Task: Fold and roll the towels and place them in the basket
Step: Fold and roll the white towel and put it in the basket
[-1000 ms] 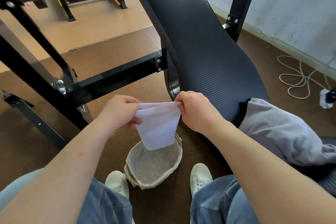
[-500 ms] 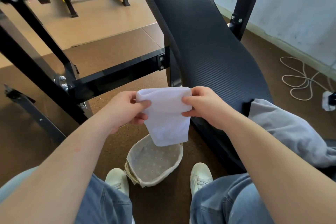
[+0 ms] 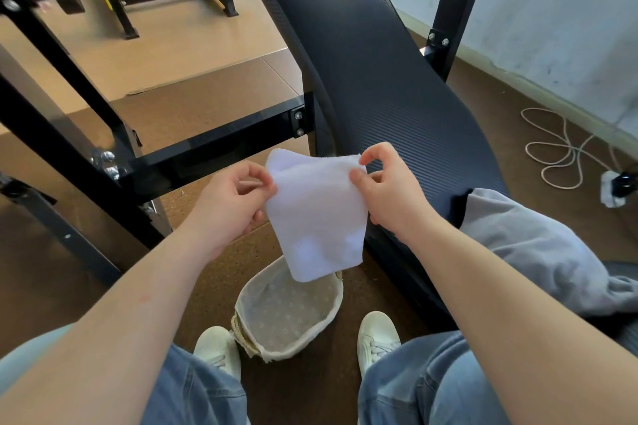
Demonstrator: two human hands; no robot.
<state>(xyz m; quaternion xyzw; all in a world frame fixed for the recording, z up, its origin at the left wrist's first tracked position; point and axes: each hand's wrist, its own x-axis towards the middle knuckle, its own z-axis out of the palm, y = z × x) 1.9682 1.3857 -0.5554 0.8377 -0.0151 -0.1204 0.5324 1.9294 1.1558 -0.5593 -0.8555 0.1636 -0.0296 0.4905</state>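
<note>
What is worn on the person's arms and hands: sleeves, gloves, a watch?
Both forearms are bare as far as the frame shows, with no sleeve in view. The left hand and the right hand wear no gloves; no ring, watch or bracelet shows.

Item 1: towel [image 3: 316, 214]. White, terry-textured and small, folded to a rough rectangle. It hangs in the air at the centre of the frame, narrowing downward. Its upper corners are pinched by the left hand [image 3: 231, 203] and the right hand [image 3: 390, 193].

Item 2: basket [image 3: 286, 310]. Round and woven, with a pale dotted fabric liner turned over the rim. It stands upright on the brown floor [image 3: 310, 390] at lower centre, below the towel's hanging end.
</note>
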